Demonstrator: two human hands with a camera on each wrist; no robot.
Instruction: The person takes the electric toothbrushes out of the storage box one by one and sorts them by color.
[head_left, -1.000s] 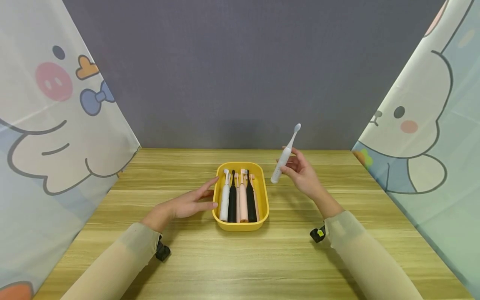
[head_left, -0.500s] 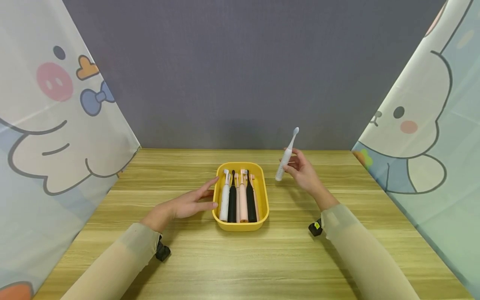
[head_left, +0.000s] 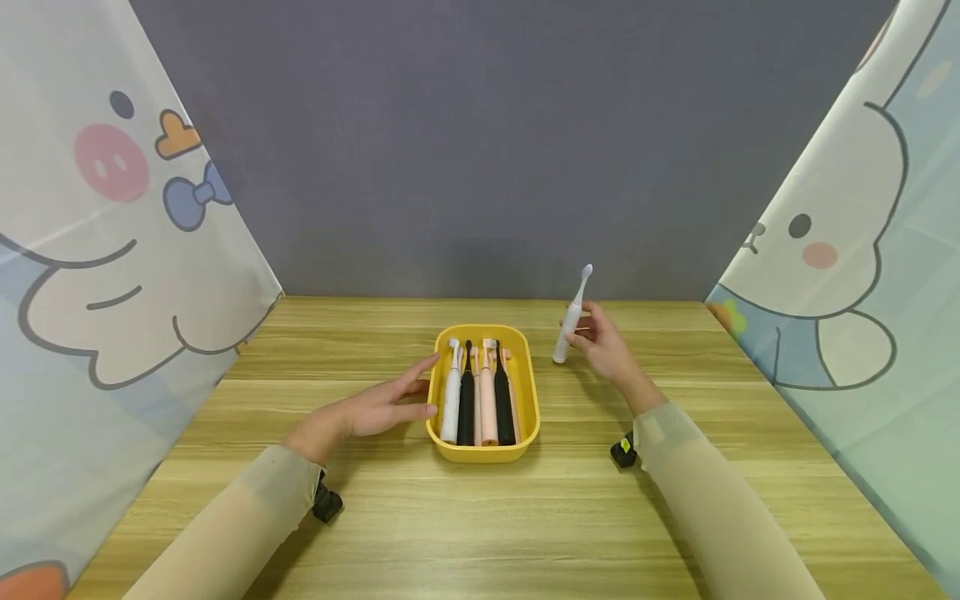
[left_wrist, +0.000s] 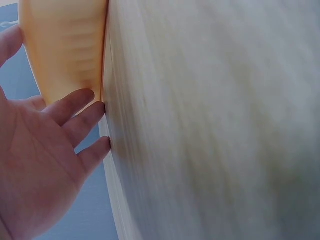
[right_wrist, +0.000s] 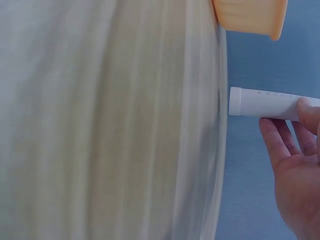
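Note:
My right hand [head_left: 609, 354] holds a white electric toothbrush [head_left: 570, 323] between thumb and fingers, to the right of a yellow tray [head_left: 483, 455]. The brush head points up and the handle leans slightly. In the right wrist view, the base of the handle [right_wrist: 265, 104] is just off the table surface. My left hand [head_left: 378, 408] rests at the tray's left side, thumb and fingers spread against its wall. Inside the tray lie a white toothbrush [head_left: 451, 404], a black one [head_left: 467, 408], a pink one [head_left: 488, 408], another black one [head_left: 503, 408] and thinner pink ones partly hidden.
The tray stands on a wood-grain table [head_left: 480, 533]. Behind the table rises a grey panel [head_left: 480, 150]. Cartoon-printed cloths hang on the left [head_left: 172, 292] and right [head_left: 832, 250]. A black wrist camera [head_left: 624, 451] sits below my right sleeve.
My right hand has tilted the white toothbrush more upright and brought its head lower. Its base has shifted slightly right, away from the tray. The left hand and the tray stay where they were.

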